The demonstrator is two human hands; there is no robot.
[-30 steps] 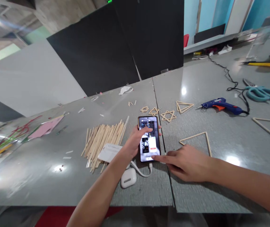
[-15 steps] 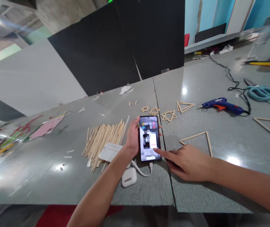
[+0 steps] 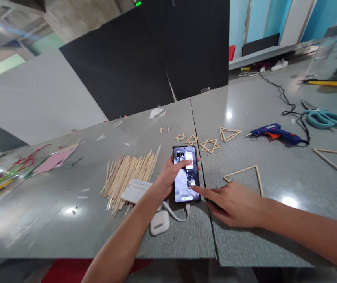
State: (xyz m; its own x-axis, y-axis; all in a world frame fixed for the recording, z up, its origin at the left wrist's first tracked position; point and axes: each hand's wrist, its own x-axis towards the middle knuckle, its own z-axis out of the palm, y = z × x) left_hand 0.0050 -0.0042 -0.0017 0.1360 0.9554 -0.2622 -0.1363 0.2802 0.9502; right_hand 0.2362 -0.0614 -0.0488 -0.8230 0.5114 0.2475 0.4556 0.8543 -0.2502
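My left hand point(image 3: 166, 179) is wrapped round a smartphone point(image 3: 183, 192), its thumb lying across the lit screen. Fingertips show past the phone's right edge. On the screen are several small app windows. My right hand point(image 3: 234, 204) points its index finger at the lower right of the screen, the other fingers partly bent; it holds nothing. A white cable point(image 3: 176, 216) runs to the phone's bottom end. Beside my left forearm lie a white power bank point(image 3: 134, 190) and a white earbud case point(image 3: 160, 223). An angled stick frame point(image 3: 258, 177) sits just beyond my right hand, which partly covers it.
A bundle of thin wooden sticks point(image 3: 118, 177) lies left of the phone. Behind it are stick stars point(image 3: 210, 146) and a stick triangle point(image 3: 229, 135). Rightward are a blue glue gun point(image 3: 277, 133), scissors point(image 3: 323, 118) and a yellow cutter point(image 3: 326, 82). A table seam point(image 3: 205, 184) runs beside the phone.
My left thumb has moved from the phone's left edge onto the screen. The windows shown there have shifted into a different arrangement. My right index finger stays at the screen's lower right.
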